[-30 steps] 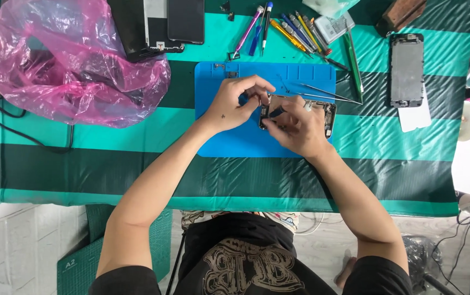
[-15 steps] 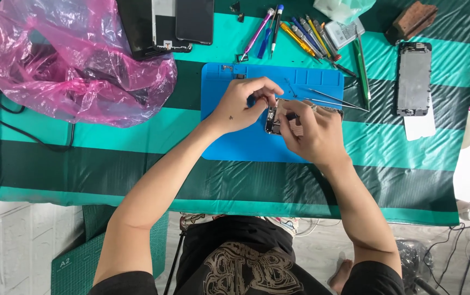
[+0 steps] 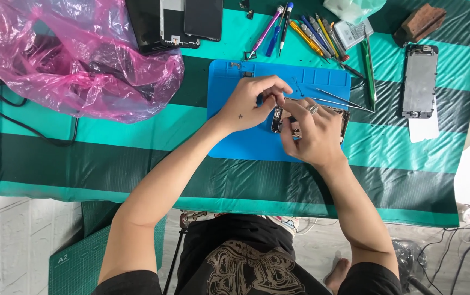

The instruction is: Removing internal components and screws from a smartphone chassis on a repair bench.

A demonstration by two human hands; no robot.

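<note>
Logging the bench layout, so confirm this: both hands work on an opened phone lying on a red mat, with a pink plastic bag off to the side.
One detail is wrong: the mat is blue, not red, as the head view shows. Both the left hand and right hand do work on the opened phone there, with the pink plastic bag aside.

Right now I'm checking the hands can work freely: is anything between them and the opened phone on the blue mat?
Nothing visible. The left hand and right hand are already on the opened phone; the tweezers lie just beyond on the blue mat.
</note>
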